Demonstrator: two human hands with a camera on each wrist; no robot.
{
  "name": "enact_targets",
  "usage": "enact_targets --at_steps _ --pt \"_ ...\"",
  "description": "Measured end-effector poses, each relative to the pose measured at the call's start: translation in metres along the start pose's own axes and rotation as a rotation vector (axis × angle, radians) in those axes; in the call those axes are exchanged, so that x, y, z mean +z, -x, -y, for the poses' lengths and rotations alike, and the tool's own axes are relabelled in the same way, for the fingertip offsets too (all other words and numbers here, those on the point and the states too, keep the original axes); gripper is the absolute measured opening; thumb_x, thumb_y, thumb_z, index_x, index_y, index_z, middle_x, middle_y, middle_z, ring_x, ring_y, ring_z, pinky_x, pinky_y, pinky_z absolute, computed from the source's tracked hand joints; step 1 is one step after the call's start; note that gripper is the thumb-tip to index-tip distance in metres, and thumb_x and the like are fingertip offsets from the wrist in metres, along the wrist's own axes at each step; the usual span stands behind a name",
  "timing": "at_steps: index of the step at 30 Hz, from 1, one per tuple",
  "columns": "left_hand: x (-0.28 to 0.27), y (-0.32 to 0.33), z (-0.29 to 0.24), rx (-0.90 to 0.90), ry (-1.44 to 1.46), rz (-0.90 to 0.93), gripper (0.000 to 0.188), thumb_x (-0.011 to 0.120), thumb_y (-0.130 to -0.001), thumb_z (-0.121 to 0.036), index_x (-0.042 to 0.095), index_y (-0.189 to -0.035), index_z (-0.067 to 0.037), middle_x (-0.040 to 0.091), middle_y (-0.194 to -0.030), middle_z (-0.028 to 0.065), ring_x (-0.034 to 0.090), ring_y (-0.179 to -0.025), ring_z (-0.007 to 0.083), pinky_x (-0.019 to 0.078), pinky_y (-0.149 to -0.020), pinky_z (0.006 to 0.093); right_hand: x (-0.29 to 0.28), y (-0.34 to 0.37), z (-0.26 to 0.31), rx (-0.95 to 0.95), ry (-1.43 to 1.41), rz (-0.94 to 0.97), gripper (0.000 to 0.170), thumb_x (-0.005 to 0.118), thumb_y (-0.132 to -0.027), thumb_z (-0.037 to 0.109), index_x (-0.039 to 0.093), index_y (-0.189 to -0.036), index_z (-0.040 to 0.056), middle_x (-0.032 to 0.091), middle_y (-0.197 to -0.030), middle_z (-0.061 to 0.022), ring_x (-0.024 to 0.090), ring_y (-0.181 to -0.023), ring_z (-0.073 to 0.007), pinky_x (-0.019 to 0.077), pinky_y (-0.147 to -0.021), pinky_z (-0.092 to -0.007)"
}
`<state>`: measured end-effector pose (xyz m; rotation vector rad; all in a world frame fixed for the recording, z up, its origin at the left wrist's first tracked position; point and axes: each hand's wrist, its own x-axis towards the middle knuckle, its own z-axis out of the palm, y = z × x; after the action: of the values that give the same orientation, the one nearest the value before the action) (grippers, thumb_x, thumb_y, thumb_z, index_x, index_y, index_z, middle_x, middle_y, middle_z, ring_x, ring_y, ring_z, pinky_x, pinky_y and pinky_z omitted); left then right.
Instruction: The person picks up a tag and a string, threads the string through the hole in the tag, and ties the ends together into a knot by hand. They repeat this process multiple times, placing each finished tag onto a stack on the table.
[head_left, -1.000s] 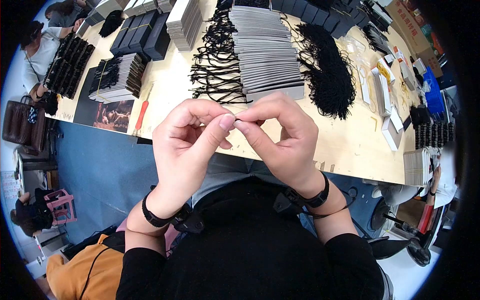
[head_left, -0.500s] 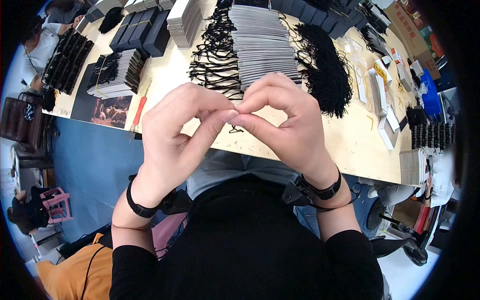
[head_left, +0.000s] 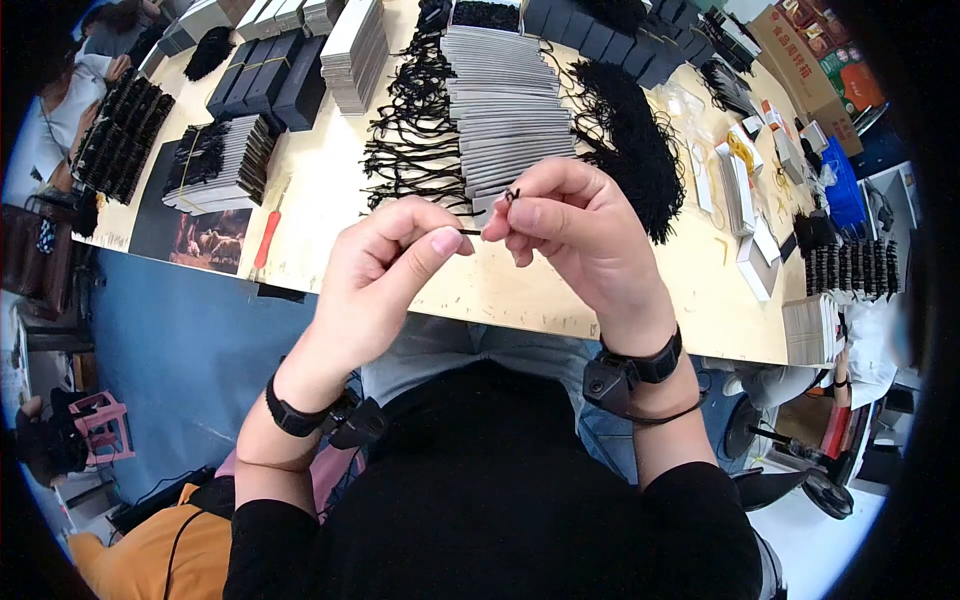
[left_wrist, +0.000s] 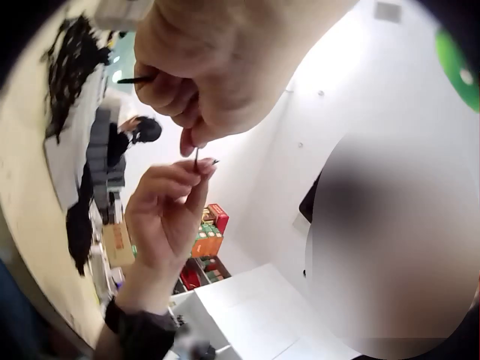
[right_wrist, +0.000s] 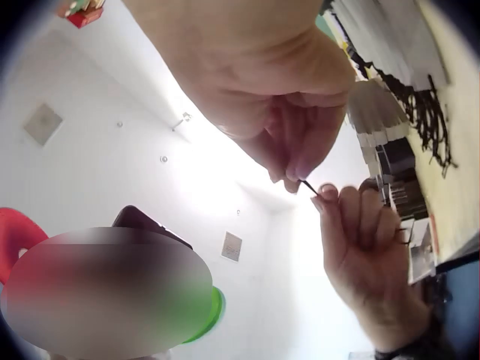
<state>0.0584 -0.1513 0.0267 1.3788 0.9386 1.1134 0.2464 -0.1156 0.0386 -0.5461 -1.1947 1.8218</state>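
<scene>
In front of the person's body, above the table's near edge, both hands hold a thin black cord (head_left: 470,232). The left hand (head_left: 370,275) pinches it between thumb and index finger. Opposite, the right hand (head_left: 595,240) pinches it too, and a small dark knotted bit pokes up above that thumb. A short stretch of cord (right_wrist: 310,187) runs straight between the two sets of fingertips in the right wrist view. The left wrist view shows a dark cord end sticking out past the curled fingers of the left hand (left_wrist: 202,75).
Past the hands lie a long row of grey-white cards (head_left: 510,110), looped black cords (head_left: 415,150) and a thick bundle of black cords (head_left: 635,150). A red-handled tool (head_left: 267,240) lies left, near the table edge. Dark boxes (head_left: 300,85) stand behind; loose white boxes (head_left: 757,262) are at right.
The fingertips were pressed together; now the hands have drawn a little apart, with cord showing between them. The right hand has turned, and a knotted bit shows above its thumb.
</scene>
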Motion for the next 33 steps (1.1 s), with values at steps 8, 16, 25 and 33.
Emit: enact_targets --at_steps 8,16,25,33 --pt "-0.018 -0.005 -0.036 0.484 -0.986 0.084 0.011 0.06 -0.073 -0.002 0.057 -0.083 -0.004 0.047 -0.07 0.0071 0.049 -0.063 0.0168 0.0372 -0.053 0.0269 0.013 -0.013 0.009 0.337 0.513 0.06 0.01 0.065 -0.074 0.006 0.063 -0.081 -0.0011 0.065 -0.072 -0.0086 0.058 -0.061 -0.0085 0.0471 -0.057 -0.0195" --pt "-0.027 -0.024 -0.015 0.513 -0.802 0.165 0.011 0.059 -0.075 -0.003 0.057 -0.086 -0.002 0.052 -0.082 0.0077 0.053 -0.073 0.018 0.0428 -0.065 0.0266 0.003 -0.017 -0.011 0.406 0.219 0.118 0.015 0.063 -0.078 0.01 0.062 -0.088 -0.0011 0.064 -0.081 -0.0075 0.06 -0.07 -0.0103 0.0479 -0.065 -0.0218" --pt "-0.009 0.008 0.007 -0.042 -0.111 -0.216 0.014 0.061 -0.081 -0.012 0.062 -0.087 0.001 0.06 -0.077 0.0016 0.051 -0.066 0.0046 0.0399 -0.06 0.0179 0.011 -0.01 -0.025 0.152 0.255 -0.099 0.015 0.061 -0.08 0.014 0.064 -0.086 0.0006 0.063 -0.078 -0.0043 0.057 -0.07 -0.0068 0.0453 -0.065 -0.0187" --pt "-0.012 0.007 0.007 -0.169 -0.094 -0.179 0.014 0.062 -0.081 -0.012 0.062 -0.084 0.001 0.06 -0.073 -0.0004 0.05 -0.064 0.0035 0.04 -0.058 0.0171 0.022 0.001 -0.04 -0.04 0.554 -0.217 0.012 0.063 -0.078 0.01 0.063 -0.078 -0.0018 0.061 -0.07 -0.0012 0.052 -0.065 -0.0032 0.0409 -0.058 -0.017"
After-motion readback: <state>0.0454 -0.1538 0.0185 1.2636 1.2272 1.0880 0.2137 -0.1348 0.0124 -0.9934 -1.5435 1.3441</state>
